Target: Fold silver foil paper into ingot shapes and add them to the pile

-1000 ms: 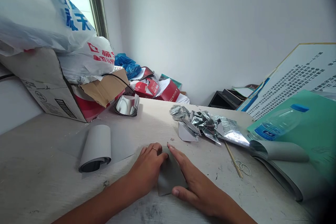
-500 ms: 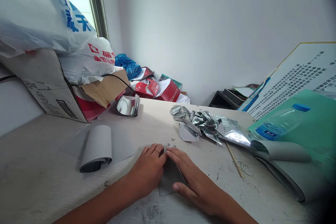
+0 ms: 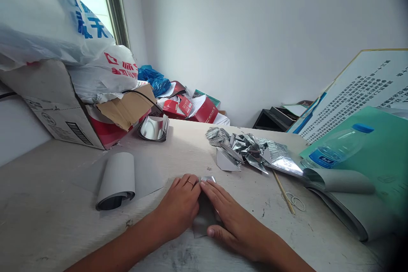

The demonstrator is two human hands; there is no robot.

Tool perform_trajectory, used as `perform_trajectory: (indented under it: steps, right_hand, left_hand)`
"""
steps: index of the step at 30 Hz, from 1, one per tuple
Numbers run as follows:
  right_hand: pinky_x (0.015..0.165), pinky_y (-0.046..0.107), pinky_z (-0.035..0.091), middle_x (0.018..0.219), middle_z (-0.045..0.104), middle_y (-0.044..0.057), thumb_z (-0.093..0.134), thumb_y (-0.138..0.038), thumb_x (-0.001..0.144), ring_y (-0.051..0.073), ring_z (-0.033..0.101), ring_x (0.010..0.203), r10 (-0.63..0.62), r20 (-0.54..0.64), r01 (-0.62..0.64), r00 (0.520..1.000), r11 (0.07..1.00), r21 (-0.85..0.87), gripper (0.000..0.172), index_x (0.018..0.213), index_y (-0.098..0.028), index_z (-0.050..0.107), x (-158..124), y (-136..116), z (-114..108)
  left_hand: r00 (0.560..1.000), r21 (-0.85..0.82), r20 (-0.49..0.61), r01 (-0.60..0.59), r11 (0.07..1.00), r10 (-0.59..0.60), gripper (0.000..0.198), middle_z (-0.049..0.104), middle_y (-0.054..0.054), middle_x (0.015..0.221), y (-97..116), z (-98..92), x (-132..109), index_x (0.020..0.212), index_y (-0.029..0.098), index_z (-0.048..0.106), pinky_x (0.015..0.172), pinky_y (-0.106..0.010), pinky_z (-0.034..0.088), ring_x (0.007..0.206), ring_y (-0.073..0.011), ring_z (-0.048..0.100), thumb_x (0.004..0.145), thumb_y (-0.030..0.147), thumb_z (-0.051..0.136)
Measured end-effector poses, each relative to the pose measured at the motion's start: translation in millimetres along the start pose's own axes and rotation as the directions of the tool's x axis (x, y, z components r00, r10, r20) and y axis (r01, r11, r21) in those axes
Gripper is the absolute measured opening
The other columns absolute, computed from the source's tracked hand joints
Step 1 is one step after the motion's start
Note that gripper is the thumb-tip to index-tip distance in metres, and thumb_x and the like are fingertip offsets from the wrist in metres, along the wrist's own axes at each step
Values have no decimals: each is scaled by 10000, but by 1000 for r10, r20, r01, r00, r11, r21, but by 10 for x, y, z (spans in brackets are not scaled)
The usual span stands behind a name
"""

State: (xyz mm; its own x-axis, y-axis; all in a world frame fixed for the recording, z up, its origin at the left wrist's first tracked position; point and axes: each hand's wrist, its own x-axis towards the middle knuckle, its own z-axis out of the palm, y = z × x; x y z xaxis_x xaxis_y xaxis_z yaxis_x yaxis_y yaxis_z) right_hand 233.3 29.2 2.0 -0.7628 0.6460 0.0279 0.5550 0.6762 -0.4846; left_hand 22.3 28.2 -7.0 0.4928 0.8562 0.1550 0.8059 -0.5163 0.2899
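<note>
Left hand point(image 3: 180, 204) and right hand point(image 3: 234, 221) both lie flat, palms down, fingers extended and together, pressing on a folded grey sheet point(image 3: 205, 221) at lower middle of frame. Neither hand pinches or grips. Fingertips of the two hands sit just beside each other. Sheet lies on the table point(image 3: 63, 204), mostly under the right hand, with its lower corner showing between the hands. A small silver edge point(image 3: 208, 179) sticks out above the fingertips. Left hand wears a ring point(image 3: 190, 182).

Left of the hands: grey roll point(image 3: 116, 182). Up from it: curved foil piece point(image 3: 154, 128). Upper right of the hands: heap of folded foil shapes point(image 3: 245, 148). Far right: wooden stick point(image 3: 283, 191), rubber bands point(image 3: 295, 202), water bottle point(image 3: 334, 151) lying on a green folder point(image 3: 376, 153). Upper left: cardboard box point(image 3: 63, 114) under a white plastic bag point(image 3: 41, 21).
</note>
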Motion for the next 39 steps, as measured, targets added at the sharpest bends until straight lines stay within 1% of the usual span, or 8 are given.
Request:
perform_trajectory:
  steps: [7,11,18,27,31,35,39]
  right_hand:
    - [1284,444,197,1637,158,87,493,-612,917,235,141,1528,18,20,-18,1000,1000,21,878,1592,-205,109,-3,-12,-15]
    - [1283,437,204,1631,178,102,501,-610,913,241,170,1520,18,11,-18,1000,1000,24,873,1588,-193,136,0,-22,-22]
    - [1283,439,202,1635,169,81,485,-633,911,235,154,1523,52,43,-53,998,998,18,882,1589,-195,130,-4,-31,-29]
    - [1287,428,194,1629,181,112,485,-627,913,236,160,1522,32,39,-32,999,999,12,885,1588,-171,138,-3,-25,-30]
    - [1278,446,219,1622,196,127,488,-625,912,254,174,1517,45,47,-45,998,999,8,885,1586,-163,146,-3,-30,-34]
    - [1269,458,237,1613,215,144,498,-637,901,265,195,1510,40,32,-40,999,999,-1,903,1579,-138,170,1,-30,-26]
    - [1261,462,255,1600,240,166,506,-625,903,277,220,1502,21,4,-21,1000,1000,-4,883,1569,-129,205,1,-26,-15]
  left_hand:
    - [999,11,26,19,1000,-19,338,556,-70,1238,11,-26,-5,1194,161,559,984,-443,414,1136,-242,470,892,83,428]
    - [1000,9,22,21,1000,-21,340,552,-68,1248,12,-20,-9,1205,161,548,984,-438,415,1134,-239,467,901,85,415]
    - [1000,31,20,20,999,-20,306,557,-68,1237,12,-12,9,1185,166,555,972,-436,425,1133,-242,478,911,102,434]
    - [1000,55,-8,1,998,0,272,556,-61,1229,-14,30,-11,1168,175,551,957,-436,433,1123,-241,485,927,115,441]
    - [1000,77,-8,15,997,-14,260,558,-74,1220,-5,26,-3,1160,166,550,961,-442,427,1114,-245,488,934,121,430]
    - [1000,45,-11,19,999,-19,249,563,-64,1202,-8,16,7,1135,172,550,954,-435,426,1100,-238,487,917,109,448]
    - [1000,13,-18,10,1000,-10,242,565,-46,1201,-9,3,7,1114,185,555,939,-435,429,1103,-234,484,907,97,466]
